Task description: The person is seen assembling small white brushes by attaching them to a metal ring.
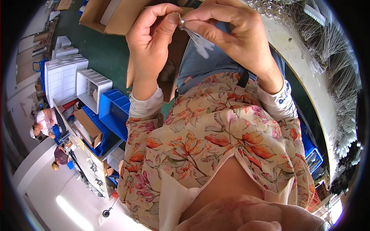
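My left hand (pixel 151 44) and my right hand (pixel 239 36) meet at the top of the view, thumbs and forefingers pinched. Between their fingertips is a small metal ring (pixel 181 22). A bunch of thin wire-stemmed brushes (pixel 201 47) with white tips hangs from it, slanting down under my right hand; the tips are blurred. The left fingertips grip the ring's left side and the right fingertips its right side. Whether the ring is open or closed is too small to tell.
A worktable (pixel 287 32) curves along the right, heaped with wire brushes (pixel 339 57) and loose metal rings (pixel 271 8). Cardboard boxes (pixel 115 19) stand beyond my left hand. White crates (pixel 65 75) and blue crates (pixel 113 111) stack at left, with two people (pixel 44 121) farther off.
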